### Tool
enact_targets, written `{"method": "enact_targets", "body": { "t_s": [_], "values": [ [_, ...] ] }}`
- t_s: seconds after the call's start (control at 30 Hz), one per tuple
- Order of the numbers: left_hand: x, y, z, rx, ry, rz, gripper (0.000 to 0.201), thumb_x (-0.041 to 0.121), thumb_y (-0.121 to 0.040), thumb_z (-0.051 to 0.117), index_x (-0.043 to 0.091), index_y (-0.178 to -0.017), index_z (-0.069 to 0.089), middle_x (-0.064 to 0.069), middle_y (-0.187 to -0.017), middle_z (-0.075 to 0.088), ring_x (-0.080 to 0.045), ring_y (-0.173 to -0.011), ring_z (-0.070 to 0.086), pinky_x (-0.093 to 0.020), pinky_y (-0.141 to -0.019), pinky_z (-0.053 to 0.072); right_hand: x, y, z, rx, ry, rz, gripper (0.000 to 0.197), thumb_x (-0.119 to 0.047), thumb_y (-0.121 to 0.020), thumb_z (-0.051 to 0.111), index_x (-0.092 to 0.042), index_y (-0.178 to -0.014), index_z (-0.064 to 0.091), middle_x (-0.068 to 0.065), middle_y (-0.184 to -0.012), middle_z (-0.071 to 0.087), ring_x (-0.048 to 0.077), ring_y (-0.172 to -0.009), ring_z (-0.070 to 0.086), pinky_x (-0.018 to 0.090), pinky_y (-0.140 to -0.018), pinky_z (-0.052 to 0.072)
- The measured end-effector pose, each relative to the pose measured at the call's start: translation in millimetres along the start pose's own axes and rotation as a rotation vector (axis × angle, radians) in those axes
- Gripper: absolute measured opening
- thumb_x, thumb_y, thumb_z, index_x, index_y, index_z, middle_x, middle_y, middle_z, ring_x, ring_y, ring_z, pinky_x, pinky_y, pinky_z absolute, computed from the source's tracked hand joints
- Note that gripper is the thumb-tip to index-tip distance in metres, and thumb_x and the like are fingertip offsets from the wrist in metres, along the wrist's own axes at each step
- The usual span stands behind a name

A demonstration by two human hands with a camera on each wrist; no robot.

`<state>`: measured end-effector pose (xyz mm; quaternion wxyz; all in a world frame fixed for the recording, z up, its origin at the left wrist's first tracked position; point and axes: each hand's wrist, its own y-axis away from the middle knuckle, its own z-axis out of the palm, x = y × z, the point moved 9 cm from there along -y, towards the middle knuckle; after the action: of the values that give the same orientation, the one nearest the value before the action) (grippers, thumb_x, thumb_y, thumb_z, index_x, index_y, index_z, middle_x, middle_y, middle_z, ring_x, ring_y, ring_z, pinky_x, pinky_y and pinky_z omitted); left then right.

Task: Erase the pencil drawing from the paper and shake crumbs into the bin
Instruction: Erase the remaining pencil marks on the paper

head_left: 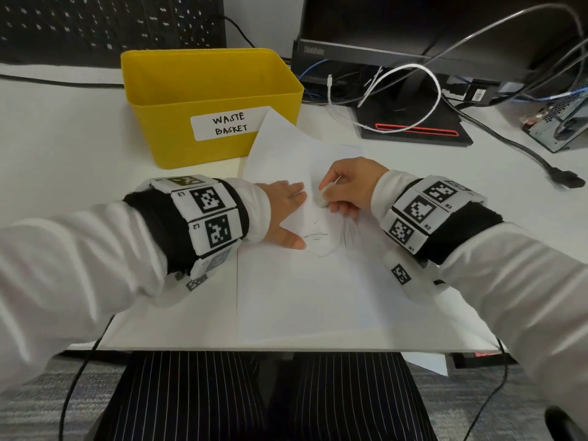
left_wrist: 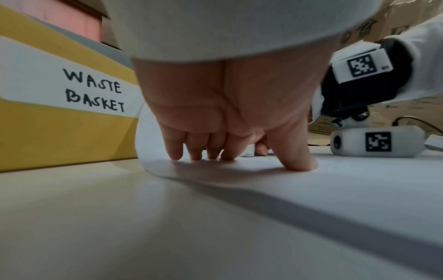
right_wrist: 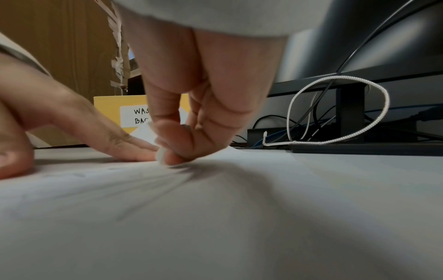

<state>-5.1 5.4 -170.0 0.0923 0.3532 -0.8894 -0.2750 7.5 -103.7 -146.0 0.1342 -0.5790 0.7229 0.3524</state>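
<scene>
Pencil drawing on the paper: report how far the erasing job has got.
Done: little that shows; no crumbs can be made out. In hand: the left hand presses the paper flat on the desk while the right hand pinches a white eraser against the sheet. Left: pencil drawing lines remain below the eraser, and the sheet has not yet been shaken over the yellow waste basket.

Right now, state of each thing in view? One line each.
White sheet of paper: flat on the desk, far corner curled up against the bin.
Pencil drawing: partly erased, faint lines remain.
White eraser: pinched, pressed to the paper.
Yellow plastic bin labelled WASTE BASKET: upright, open-topped.
Left hand: fingers straight, pressing the paper down.
Right hand: pinching the eraser.
</scene>
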Motion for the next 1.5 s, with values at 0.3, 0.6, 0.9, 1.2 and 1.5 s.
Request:
{"method": "enact_targets", "body": {
  "t_s": [0.3, 0.6, 0.9, 1.2, 1.5],
  "values": [
    [-0.5, -0.2, 1.5, -0.019, 0.012, -0.001, 0.091, 0.056, -0.091, 0.039, 0.010, -0.149, -0.012, -0.005, -0.158, -0.015, -0.022, -0.148, -0.009, -0.037, -0.121, 0.005, 3.8, -1.2, -1.3, 0.010, -0.019, 0.038, 0.007, -0.007, -0.085, 0.058, -0.013, -0.082, 0.060, 0.006, -0.061, 0.061, 0.021, -0.051, 0.052, 0.029, -0.047, 0.048],
    [0.3, 1.4, 0.9, -0.024, 0.007, -0.006, 0.091, 0.057, -0.090, 0.040, 0.011, -0.150, -0.012, -0.004, -0.158, -0.016, -0.021, -0.148, -0.009, -0.036, -0.121, 0.005, 4.9, 2.1, -0.3, -0.014, 0.016, 0.044, 0.011, -0.007, -0.080, 0.062, -0.013, -0.071, 0.060, 0.003, -0.053, 0.059, 0.015, -0.039, 0.042, 0.022, -0.042, 0.039],
    [0.8, 2.3, 0.4, -0.015, -0.002, -0.010, 0.090, 0.056, -0.091, 0.040, 0.010, -0.150, -0.011, -0.005, -0.159, -0.015, -0.022, -0.148, -0.007, -0.037, -0.121, 0.007, 1.7, 5.0, 1.3, -0.042, 0.033, 0.027, 0.003, -0.006, -0.078, 0.061, -0.008, -0.076, 0.062, 0.007, -0.054, 0.057, 0.018, -0.041, 0.040, 0.021, -0.041, 0.036],
    [0.8, 3.4, 0.6, -0.022, 0.003, -0.012, 0.091, 0.055, -0.091, 0.040, 0.010, -0.150, -0.012, -0.005, -0.158, -0.016, -0.022, -0.148, -0.008, -0.036, -0.121, 0.006, 3.0, 5.0, 2.4, -0.055, 0.048, 0.028, 0.010, -0.005, -0.074, 0.062, -0.011, -0.066, 0.061, 0.009, -0.053, 0.057, 0.018, -0.040, 0.038, 0.017, -0.037, 0.034],
    [1.1, 2.7, 0.8, -0.020, -0.020, -0.012, 0.091, 0.056, -0.090, 0.040, 0.010, -0.150, -0.011, -0.005, -0.158, -0.015, -0.022, -0.148, -0.007, -0.037, -0.121, 0.008, 0.4, 4.8, -2.6, -0.005, 0.123, 0.005, 0.016, -0.008, -0.078, 0.061, -0.017, -0.065, 0.060, 0.002, -0.050, 0.055, 0.011, -0.035, 0.041, 0.015, -0.038, 0.036]
  ]
}}
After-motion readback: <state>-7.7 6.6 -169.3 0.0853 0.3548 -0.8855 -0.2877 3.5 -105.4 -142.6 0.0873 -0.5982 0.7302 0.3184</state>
